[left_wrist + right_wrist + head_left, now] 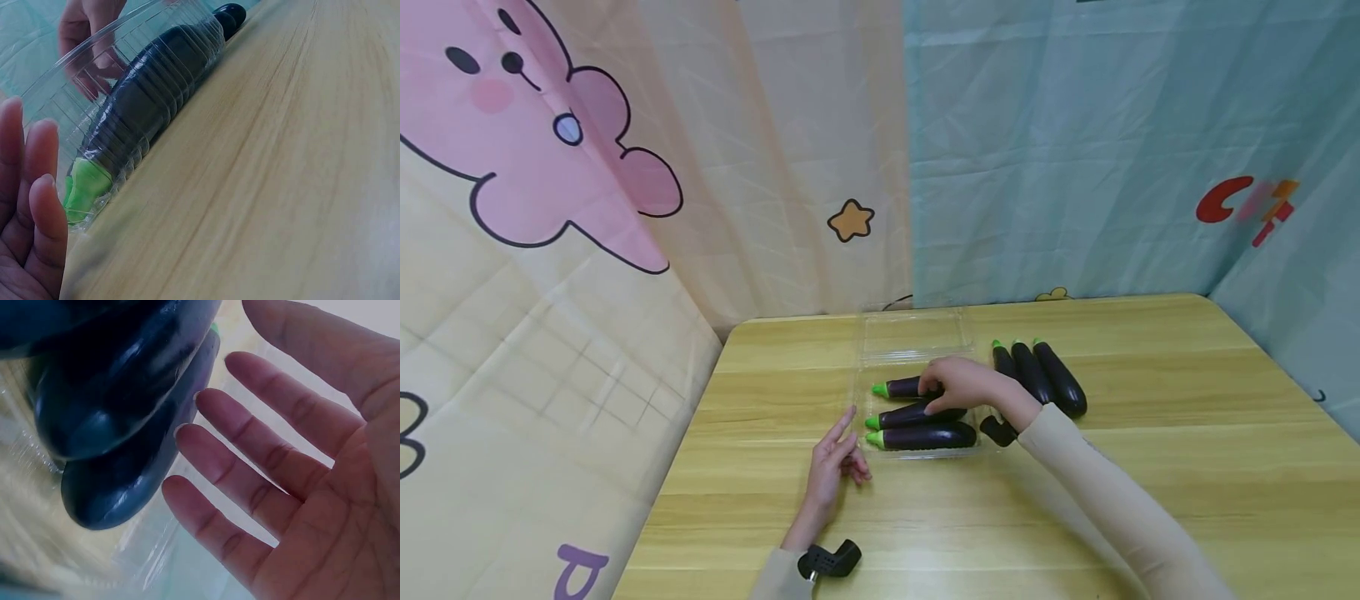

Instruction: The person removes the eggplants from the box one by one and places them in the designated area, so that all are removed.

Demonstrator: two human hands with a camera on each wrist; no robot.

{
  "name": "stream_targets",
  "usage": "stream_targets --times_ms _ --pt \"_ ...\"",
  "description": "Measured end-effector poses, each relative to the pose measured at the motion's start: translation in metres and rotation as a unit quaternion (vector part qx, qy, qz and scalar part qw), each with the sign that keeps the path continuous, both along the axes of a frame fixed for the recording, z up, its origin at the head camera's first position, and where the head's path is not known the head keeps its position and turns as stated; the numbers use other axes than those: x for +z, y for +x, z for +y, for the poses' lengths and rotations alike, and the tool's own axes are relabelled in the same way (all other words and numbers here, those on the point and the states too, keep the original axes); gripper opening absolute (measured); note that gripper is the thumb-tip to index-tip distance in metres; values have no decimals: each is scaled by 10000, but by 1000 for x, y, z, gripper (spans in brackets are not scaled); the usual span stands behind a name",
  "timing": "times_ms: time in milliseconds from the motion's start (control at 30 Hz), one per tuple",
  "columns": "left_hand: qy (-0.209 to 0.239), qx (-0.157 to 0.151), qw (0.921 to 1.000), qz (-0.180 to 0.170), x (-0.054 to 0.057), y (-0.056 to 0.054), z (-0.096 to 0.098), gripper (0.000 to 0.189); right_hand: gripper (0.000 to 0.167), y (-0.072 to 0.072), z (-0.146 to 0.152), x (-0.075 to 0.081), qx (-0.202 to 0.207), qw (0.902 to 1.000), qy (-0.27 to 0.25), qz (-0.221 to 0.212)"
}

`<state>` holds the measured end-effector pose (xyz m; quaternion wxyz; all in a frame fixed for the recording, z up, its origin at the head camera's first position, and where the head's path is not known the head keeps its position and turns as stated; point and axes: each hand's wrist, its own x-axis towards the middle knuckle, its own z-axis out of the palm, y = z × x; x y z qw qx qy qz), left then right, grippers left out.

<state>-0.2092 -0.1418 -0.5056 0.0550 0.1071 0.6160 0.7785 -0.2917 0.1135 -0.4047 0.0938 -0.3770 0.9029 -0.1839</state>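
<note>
Three dark purple eggplants with green stems lie side by side in a clear plastic clamshell box: a near one [928,436], a middle one [906,415] and a far one [901,387]. My right hand [962,385] is over the far and middle eggplants in the head view, covering part of both. Its fingers [269,450] are spread and loosely extended beside the eggplants [119,394] in the right wrist view, with nothing held. At the left edge of the box [134,103], my left hand [831,467] has its index finger extended near the rim and the others loosely bent.
Three more eggplants [1051,377] lie on the wooden table [760,483], right of the box. The box's transparent lid [917,332] is folded back toward the far table edge. Printed curtains [805,150] hang behind and on both sides.
</note>
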Motion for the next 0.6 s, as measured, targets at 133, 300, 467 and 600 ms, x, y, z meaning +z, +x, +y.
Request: stream_targets --times_ms 133,300,467,600 --pt "-15 -19 10000 9 6 2 1 47 23 -3 -7 0 8 9998 203 -76" --pt "30 60 9998 180 -4 0 1 50 26 -5 -14 -3 -148 9978 590 -263" --pt "28 71 9998 183 -4 0 1 50 26 -7 -16 -7 -246 9959 777 -392" --pt "60 54 9997 223 -4 0 2 50 28 -8 -17 -8 -234 9949 879 -441"
